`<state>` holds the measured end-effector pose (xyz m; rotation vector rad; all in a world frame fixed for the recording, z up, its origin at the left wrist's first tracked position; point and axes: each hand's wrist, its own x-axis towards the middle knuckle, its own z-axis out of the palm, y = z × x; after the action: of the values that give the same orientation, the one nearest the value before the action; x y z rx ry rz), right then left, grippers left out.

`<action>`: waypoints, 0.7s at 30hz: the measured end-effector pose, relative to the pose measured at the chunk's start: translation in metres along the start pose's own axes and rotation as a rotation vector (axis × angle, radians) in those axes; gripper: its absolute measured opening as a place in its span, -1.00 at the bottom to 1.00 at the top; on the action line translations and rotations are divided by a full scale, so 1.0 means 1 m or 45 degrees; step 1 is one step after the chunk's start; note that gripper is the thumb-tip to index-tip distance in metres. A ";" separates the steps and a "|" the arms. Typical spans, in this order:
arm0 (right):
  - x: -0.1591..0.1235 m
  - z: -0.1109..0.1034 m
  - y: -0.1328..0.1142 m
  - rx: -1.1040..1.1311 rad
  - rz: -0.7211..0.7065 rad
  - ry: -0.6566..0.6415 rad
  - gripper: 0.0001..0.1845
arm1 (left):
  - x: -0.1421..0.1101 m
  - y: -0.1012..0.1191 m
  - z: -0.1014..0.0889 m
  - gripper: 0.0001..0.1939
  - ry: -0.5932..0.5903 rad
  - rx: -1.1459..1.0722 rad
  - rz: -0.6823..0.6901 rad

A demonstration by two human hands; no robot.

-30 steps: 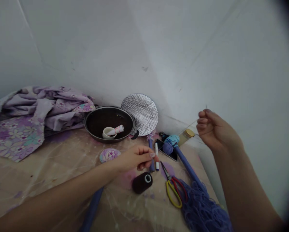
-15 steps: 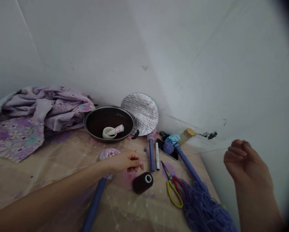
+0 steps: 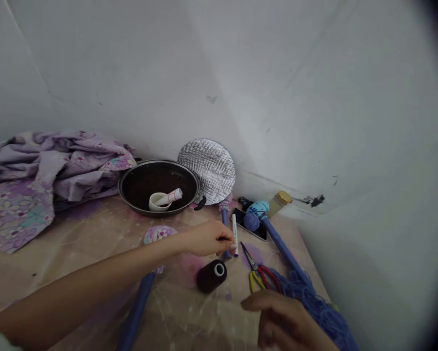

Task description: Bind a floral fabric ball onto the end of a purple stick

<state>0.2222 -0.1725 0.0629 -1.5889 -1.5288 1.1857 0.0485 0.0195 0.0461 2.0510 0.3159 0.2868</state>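
Observation:
My left hand (image 3: 206,239) reaches across the table, its fingers pinched together beside a white marker (image 3: 234,233) and a blue stick. What the fingers pinch is too small to make out. A dark spool of thread (image 3: 211,275) lies just below that hand. My right hand (image 3: 285,324) hangs low at the bottom of the view, blurred, above the yellow and red scissors (image 3: 260,277) and a heap of blue yarn (image 3: 314,312). Its fingers are smeared.
A dark pan (image 3: 158,186) holding a white tape roll stands at the back, with a silver round disc (image 3: 207,170) leaning on the wall. Purple floral cloth (image 3: 39,175) is piled at the left. A phone, a blue ball and a small jar (image 3: 278,202) sit by the corner.
My right hand has dropped from up by the wall down to the table's front edge. My left hand slid right, to the marker.

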 end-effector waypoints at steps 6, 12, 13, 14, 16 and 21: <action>0.019 -0.014 0.041 0.117 0.073 0.408 -0.64 | 0.011 0.009 0.002 -0.78 -0.055 0.187 0.095; 0.055 0.010 0.026 0.476 -0.002 0.256 -0.41 | 0.026 0.025 0.003 -0.79 -0.161 0.326 0.188; 0.059 0.012 0.027 0.500 0.021 0.241 -0.47 | 0.028 0.026 0.003 -0.79 -0.169 0.329 0.185; 0.062 0.014 0.029 0.504 0.047 0.240 -0.54 | 0.029 0.026 0.002 -0.80 -0.178 0.325 0.175; 0.064 0.015 0.034 0.499 0.076 0.283 -0.63 | 0.032 0.023 0.000 -0.82 -0.214 0.287 0.148; 0.050 0.008 0.035 0.752 0.085 0.450 -0.66 | 0.035 0.005 -0.001 -0.79 -0.369 0.117 0.154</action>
<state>0.2259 -0.1293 0.0197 -1.3537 -0.8063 1.1732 0.0819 0.0302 0.0531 2.1714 0.0275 0.0461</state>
